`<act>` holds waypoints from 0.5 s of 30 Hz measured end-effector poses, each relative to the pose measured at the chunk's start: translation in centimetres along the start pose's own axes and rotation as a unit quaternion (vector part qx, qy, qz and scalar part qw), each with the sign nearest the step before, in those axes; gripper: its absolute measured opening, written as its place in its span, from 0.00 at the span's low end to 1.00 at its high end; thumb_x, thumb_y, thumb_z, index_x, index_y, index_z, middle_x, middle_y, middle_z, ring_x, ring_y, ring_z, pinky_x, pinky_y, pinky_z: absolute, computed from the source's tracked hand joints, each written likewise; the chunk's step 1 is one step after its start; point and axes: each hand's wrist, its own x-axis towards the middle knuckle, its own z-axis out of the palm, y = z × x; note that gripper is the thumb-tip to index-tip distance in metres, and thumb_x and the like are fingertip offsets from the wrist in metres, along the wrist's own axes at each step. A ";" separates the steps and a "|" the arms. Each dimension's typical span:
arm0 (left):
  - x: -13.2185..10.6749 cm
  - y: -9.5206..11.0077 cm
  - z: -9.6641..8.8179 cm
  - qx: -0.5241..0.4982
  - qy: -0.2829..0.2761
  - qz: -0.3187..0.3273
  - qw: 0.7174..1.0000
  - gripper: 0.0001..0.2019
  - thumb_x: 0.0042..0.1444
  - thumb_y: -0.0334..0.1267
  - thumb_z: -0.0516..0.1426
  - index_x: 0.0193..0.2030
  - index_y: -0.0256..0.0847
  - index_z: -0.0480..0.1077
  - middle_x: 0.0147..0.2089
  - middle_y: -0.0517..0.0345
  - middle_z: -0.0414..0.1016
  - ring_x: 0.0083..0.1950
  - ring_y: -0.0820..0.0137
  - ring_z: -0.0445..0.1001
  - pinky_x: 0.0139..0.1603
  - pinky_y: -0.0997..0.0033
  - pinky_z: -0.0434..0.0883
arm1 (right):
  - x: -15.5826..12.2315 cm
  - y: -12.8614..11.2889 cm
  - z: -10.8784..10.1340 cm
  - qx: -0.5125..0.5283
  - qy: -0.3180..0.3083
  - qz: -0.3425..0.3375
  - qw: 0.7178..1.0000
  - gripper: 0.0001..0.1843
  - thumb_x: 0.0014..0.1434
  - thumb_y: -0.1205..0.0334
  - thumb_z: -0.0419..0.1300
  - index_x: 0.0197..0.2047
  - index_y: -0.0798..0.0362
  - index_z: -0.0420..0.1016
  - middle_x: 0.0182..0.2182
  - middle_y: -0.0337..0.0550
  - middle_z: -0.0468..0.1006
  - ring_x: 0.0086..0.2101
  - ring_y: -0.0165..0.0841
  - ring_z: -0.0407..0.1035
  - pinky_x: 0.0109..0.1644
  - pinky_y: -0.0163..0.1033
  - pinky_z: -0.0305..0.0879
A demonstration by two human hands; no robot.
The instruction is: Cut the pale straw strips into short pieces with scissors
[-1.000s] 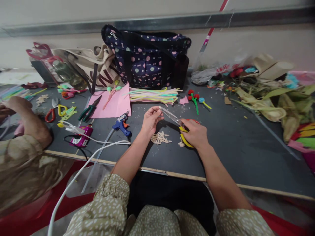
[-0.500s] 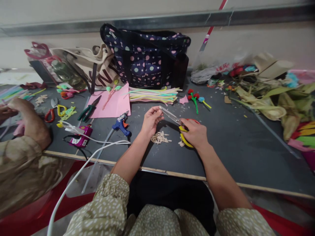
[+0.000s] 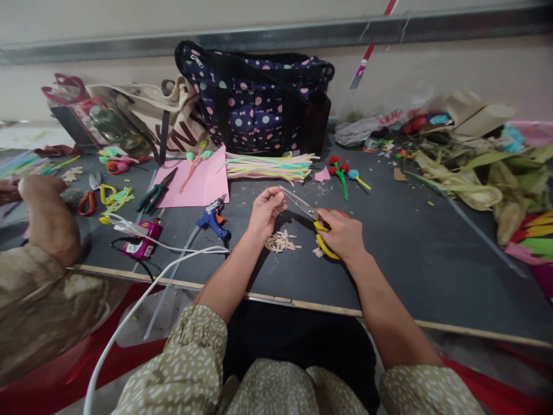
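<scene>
My right hand (image 3: 343, 231) grips a pair of scissors (image 3: 301, 203) with yellow and red handles, the blades pointing up and left. At the blade tips, my left hand (image 3: 268, 212) is closed in a pinch. Whatever small thing lies between its fingertips is too hidden to name. Below and between my hands, a small pile of short pale strips (image 3: 281, 242) lies on the dark table. A few more pale pieces (image 3: 318, 252) lie under my right hand, partly covered by the scissors' yellow handle.
Left of my hands lie a blue glue gun (image 3: 212, 219), green-handled pliers (image 3: 156, 193) and pink paper (image 3: 213, 187). A white cable (image 3: 173, 260) crosses the table edge. Behind are pipe cleaners (image 3: 268, 167) and a dotted bag (image 3: 254, 104). Corn husks (image 3: 479, 178) lie right. Another person's arm (image 3: 52, 213) rests left.
The other person's arm at the left has shifted a little further left. My hands and the scissors stay almost where they were.
</scene>
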 end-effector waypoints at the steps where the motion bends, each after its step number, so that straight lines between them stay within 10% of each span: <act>1: 0.0 0.0 0.0 0.000 0.000 -0.001 1.000 0.17 0.36 0.37 0.70 0.32 0.40 0.70 0.27 0.66 0.71 0.28 0.79 0.71 0.32 0.77 0.71 | 0.0 0.0 0.0 0.003 -0.001 0.000 1.000 0.12 0.56 0.63 0.53 0.40 0.48 0.76 0.29 0.37 0.75 0.29 0.28 0.65 0.30 0.34 0.48; 15: 0.1 -0.1 -0.1 0.000 -0.010 0.003 1.000 0.16 0.37 0.38 0.70 0.33 0.39 0.71 0.29 0.64 0.73 0.27 0.80 0.71 0.31 0.78 0.71 | 0.0 -0.3 -0.2 0.035 -0.014 0.003 0.999 0.11 0.54 0.65 0.54 0.39 0.48 0.75 0.30 0.37 0.77 0.30 0.28 0.68 0.30 0.33 0.52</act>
